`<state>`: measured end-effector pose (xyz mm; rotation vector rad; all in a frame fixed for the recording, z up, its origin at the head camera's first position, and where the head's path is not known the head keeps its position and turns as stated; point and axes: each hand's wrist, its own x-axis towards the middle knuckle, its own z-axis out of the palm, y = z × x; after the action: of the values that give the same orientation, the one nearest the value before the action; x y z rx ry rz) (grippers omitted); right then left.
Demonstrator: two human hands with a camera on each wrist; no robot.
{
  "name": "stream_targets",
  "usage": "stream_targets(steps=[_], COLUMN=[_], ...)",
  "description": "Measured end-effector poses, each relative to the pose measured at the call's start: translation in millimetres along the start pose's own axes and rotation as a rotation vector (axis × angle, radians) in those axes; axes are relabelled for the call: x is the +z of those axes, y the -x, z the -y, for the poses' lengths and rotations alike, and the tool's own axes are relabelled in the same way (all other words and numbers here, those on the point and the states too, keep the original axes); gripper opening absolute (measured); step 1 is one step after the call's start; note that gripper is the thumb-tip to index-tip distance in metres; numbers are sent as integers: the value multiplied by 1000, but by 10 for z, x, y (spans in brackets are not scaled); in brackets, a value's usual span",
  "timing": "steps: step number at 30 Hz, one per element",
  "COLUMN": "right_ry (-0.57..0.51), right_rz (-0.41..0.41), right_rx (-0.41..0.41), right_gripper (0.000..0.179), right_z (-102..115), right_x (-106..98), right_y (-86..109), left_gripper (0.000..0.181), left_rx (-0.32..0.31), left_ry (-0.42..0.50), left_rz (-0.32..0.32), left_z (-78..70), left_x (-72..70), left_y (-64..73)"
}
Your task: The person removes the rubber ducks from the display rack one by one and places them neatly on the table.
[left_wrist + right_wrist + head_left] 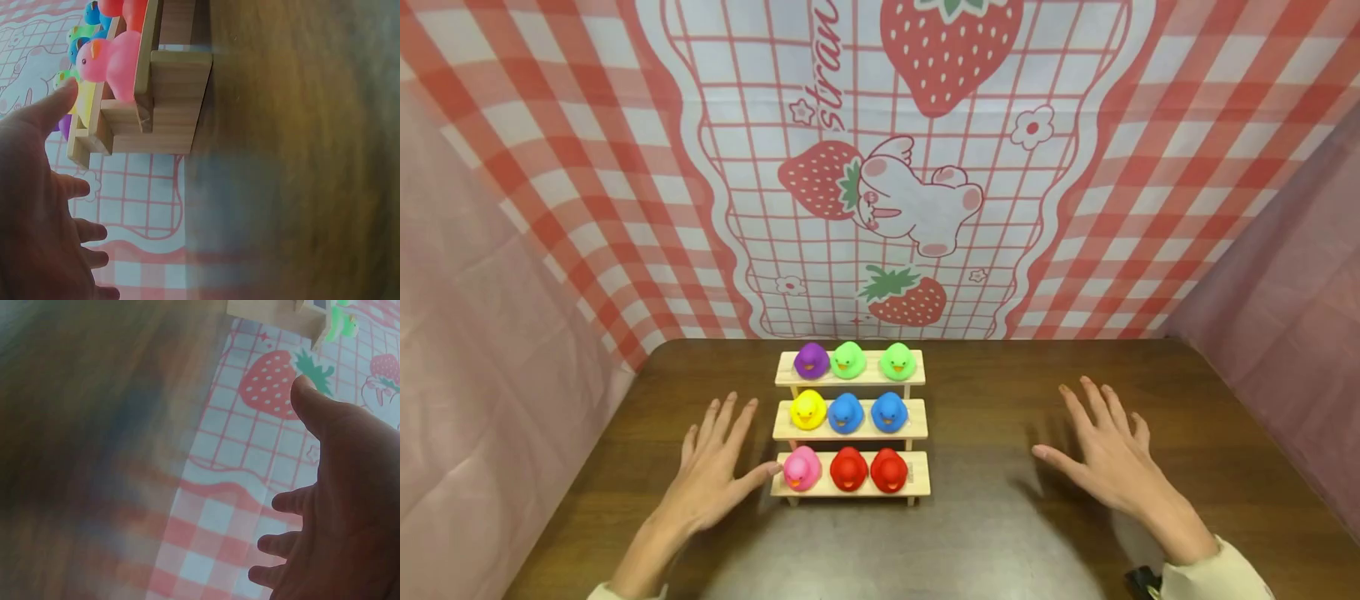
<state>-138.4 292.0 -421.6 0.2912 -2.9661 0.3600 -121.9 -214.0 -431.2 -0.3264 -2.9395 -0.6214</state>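
A three-step wooden rack (pixel 916 489) bears rubber ducks in three rows. On the top step sit a purple duck (pixel 812 362) and two green ducks (pixel 898 362), a gap between the green ones. The middle step has a yellow duck (pixel 808 410) and two blue ducks (pixel 846 414). A pink duck (pixel 802 468) and two red ducks (pixel 848 469) stand on the lowest. My left hand (pixel 703 475) is spread left of the rack, its thumb close to the pink duck. Well to the right, my right hand (pixel 1112 462) hovers with fingers spread, holding nothing.
The brown wooden table (pixel 985 533) extends on both sides of the rack. Behind it hangs a red-and-white checked cloth (pixel 1075 275) printed with strawberries. Pink curtains (pixel 482 333) close off the left and right sides.
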Motion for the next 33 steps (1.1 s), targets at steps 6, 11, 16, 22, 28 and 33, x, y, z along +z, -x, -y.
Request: stream_targets(steps=[6, 11, 16, 22, 28, 33], right_ry=[14, -21, -107, -202, -244, -291], right_rz=[-120, -174, -221, -225, -262, -296], right_rx=[-96, -135, -167, -159, -194, -224], right_gripper=[91, 85, 77, 68, 63, 59], right_z=[199, 378, 551, 741, 879, 953], right_x=[-27, -63, -96, -123, -116, -82], right_y=[-136, -263, -377, -472, -567, -639], left_gripper=[93, 93, 90, 87, 86, 84], left_rx=[7, -5, 3, 19, 57, 109], left_ry=[131, 322, 433, 507, 536, 600], left_rz=[-29, -9, -2, 16, -7, -19], left_z=[-27, -32, -14, 34, 106, 178], left_x=[94, 157, 197, 275, 351, 412], left_y=[40, 63, 60, 44, 23, 45])
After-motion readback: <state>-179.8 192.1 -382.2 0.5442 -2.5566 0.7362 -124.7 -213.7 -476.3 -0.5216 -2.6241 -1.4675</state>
